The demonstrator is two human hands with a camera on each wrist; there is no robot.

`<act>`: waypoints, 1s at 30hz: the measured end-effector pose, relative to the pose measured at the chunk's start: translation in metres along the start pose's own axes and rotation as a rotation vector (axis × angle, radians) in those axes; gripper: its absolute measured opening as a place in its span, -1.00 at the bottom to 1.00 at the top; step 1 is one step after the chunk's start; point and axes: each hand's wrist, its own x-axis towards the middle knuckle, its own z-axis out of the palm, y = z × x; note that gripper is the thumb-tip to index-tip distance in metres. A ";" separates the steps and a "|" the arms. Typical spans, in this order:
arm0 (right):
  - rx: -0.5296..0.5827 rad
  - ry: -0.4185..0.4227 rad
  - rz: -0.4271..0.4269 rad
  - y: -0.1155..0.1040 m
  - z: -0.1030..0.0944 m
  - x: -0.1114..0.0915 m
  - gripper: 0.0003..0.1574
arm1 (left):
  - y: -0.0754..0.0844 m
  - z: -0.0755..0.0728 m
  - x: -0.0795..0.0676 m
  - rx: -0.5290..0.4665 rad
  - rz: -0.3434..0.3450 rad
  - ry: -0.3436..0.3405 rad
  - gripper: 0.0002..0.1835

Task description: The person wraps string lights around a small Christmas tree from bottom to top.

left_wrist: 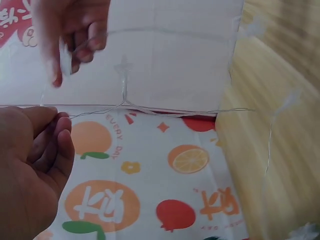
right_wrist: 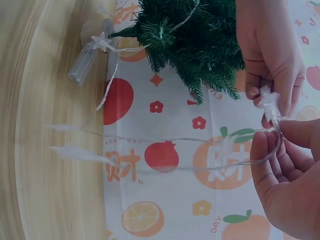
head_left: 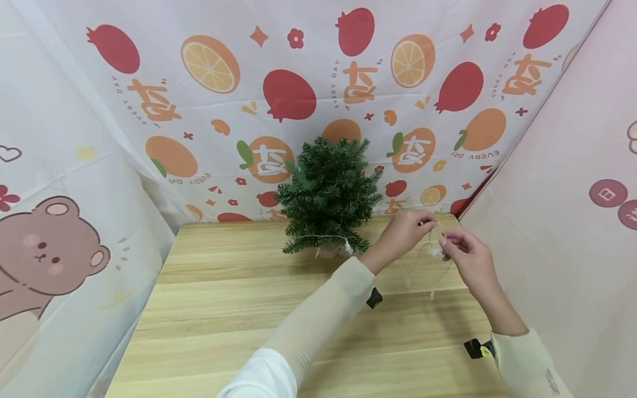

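Green tree (head_left: 330, 190) partly hides fruit-print cloth (head_left: 323, 83).

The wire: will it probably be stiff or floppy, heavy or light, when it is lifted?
Probably floppy: the wire hangs in slack, curved strands. Likely light: the strands look thin. It may snag on the tree, because part lies across lower branches.

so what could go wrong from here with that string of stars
The starry string hangs in loose loops below the left hand and right hand, so it might tangle. A strand lies low across the small tree; if it's connected, a hard tug could pull it loose or shift the tree.
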 end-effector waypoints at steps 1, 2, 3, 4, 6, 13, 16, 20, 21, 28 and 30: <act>-0.008 0.007 -0.002 0.000 -0.001 -0.001 -0.57 | 0.001 -0.003 0.002 -0.005 -0.006 0.002 -0.81; -0.005 0.012 -0.005 0.000 -0.001 -0.002 -0.57 | 0.002 -0.005 0.004 -0.003 -0.008 0.005 -0.81; 0.005 0.016 -0.009 0.000 -0.001 -0.004 -0.56 | 0.003 -0.008 0.006 -0.005 -0.009 0.007 -0.81; 0.005 0.022 -0.009 0.000 -0.001 -0.005 -0.55 | 0.004 -0.010 0.008 -0.007 -0.008 0.010 -0.82; 0.021 0.031 -0.012 -0.001 -0.001 -0.007 -0.53 | 0.006 -0.015 0.014 -0.012 -0.012 0.013 -0.82; 0.060 0.039 0.015 -0.011 0.003 -0.013 -0.55 | 0.009 -0.030 0.033 0.020 -0.027 0.040 -0.82; 0.054 0.040 0.019 -0.017 0.005 -0.015 -0.53 | 0.008 -0.038 0.041 -0.020 -0.050 0.048 -0.79; 0.026 0.045 0.015 -0.026 0.005 -0.018 -0.52 | 0.005 -0.048 0.054 -0.050 -0.099 0.073 -0.77; 0.018 0.050 0.012 -0.028 0.005 -0.018 -0.53 | 0.004 -0.050 0.057 -0.057 -0.111 0.082 -0.77; 0.000 0.046 -0.032 -0.043 0.010 -0.021 -0.55 | -0.002 -0.061 0.072 -0.127 -0.211 0.122 -0.79; -0.013 0.047 -0.035 -0.046 0.012 -0.021 -0.56 | -0.003 -0.063 0.076 -0.124 -0.207 0.128 -0.80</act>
